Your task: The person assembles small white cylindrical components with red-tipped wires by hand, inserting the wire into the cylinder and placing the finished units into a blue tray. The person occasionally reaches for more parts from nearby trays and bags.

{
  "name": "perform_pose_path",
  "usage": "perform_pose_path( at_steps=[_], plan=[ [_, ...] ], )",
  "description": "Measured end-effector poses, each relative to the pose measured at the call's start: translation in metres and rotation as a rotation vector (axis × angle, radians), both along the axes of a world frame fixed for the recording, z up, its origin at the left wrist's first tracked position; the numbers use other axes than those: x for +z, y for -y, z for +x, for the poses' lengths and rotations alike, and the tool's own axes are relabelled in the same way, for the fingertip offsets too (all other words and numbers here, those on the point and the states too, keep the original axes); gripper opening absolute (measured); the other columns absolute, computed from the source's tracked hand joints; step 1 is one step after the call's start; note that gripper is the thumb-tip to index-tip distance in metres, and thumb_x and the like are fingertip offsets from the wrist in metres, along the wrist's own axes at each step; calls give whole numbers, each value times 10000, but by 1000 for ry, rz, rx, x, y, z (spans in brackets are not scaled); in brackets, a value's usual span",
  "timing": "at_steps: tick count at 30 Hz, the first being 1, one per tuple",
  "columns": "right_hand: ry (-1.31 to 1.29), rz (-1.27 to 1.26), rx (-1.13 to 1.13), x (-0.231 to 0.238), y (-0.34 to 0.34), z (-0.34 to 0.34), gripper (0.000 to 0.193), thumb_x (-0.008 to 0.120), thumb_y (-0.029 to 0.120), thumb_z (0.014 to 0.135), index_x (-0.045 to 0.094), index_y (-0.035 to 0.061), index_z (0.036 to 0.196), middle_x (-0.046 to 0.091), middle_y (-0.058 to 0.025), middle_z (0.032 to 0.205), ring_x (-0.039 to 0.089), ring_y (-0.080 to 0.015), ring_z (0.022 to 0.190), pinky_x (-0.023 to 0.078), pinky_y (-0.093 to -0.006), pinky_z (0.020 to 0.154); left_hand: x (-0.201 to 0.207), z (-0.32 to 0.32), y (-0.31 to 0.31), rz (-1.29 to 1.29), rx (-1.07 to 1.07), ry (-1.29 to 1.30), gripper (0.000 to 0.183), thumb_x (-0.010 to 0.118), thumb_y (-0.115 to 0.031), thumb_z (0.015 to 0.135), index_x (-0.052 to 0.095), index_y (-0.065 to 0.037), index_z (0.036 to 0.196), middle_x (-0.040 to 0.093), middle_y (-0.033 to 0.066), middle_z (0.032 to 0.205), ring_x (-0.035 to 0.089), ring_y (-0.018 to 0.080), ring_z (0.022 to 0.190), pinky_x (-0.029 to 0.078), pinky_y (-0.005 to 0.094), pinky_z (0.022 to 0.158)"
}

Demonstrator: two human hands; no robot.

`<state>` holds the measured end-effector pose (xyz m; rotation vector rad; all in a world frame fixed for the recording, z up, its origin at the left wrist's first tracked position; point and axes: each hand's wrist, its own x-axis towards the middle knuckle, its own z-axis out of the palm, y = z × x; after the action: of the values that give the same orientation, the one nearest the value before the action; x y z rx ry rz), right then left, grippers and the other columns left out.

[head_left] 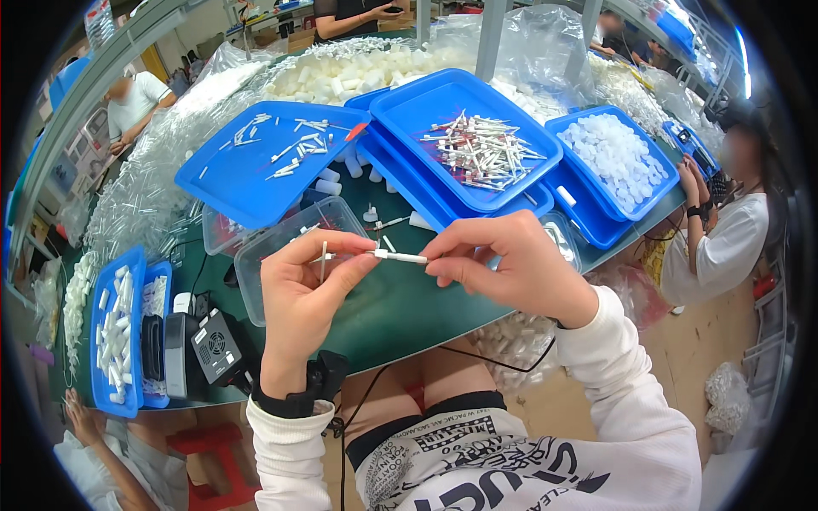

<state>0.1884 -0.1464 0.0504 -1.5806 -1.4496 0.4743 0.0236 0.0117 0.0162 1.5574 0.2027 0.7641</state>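
Between my two hands a slim white plastic stick (400, 256) lies nearly level above the green table. My left hand (298, 285) pinches its wider left end between thumb and forefinger. The other end is in the fingertips of my right hand (515, 260). A second thin white piece (323, 260) shows upright in the curl of my left hand; whether it is gripped I cannot tell. Behind that hand stands a clear plastic box (251, 277). Loose white parts (392, 223) lie on the table just beyond my fingertips.
Blue trays hold white sticks (486, 149), translucent caps (613, 162), a few scattered sticks (302, 140) and white tubes (115, 341). A black device (217, 345) sits left, near the table edge. Clear tubes (141, 187) are heaped behind. Co-workers sit at both sides.
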Motion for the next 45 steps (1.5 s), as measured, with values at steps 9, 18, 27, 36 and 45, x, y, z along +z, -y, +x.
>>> perform_pose_path(
  at_steps=[9,18,27,36,45],
  plan=[
    [39,126,-24,-11,-2,-1,89,672,95,840,680,45,913,671,-58,693,658,-146,628,508,-248,570,4,1,9,5,5,-36,105,655,65,832,667,68,936,656,39,769,553,19,634,359,144,512],
    [97,135,5,-12,-12,-1,91,683,114,829,680,49,893,638,-67,645,615,-150,564,479,-250,527,3,5,11,-11,5,-89,84,673,37,828,681,49,911,603,-28,662,453,-20,564,270,154,477],
    [91,63,-109,-12,-25,32,116,694,165,830,677,55,865,615,-37,615,544,-91,526,434,-243,519,3,0,1,-114,22,-133,359,564,-33,918,514,46,1265,635,94,1040,443,-17,661,337,155,558],
    [554,-87,-641,-20,-52,174,346,623,392,869,717,60,898,676,-97,766,638,-194,728,480,-316,658,-5,-9,-22,-298,-9,46,322,450,-115,993,550,110,1200,627,141,1086,574,128,803,485,274,755],
    [-49,86,-107,-10,-37,28,290,587,280,922,663,1,948,650,-98,776,584,-143,694,453,-277,627,-9,-12,-20,-436,-63,194,279,536,-126,964,586,81,1145,643,163,1049,630,248,1016,487,358,920]
  ],
)
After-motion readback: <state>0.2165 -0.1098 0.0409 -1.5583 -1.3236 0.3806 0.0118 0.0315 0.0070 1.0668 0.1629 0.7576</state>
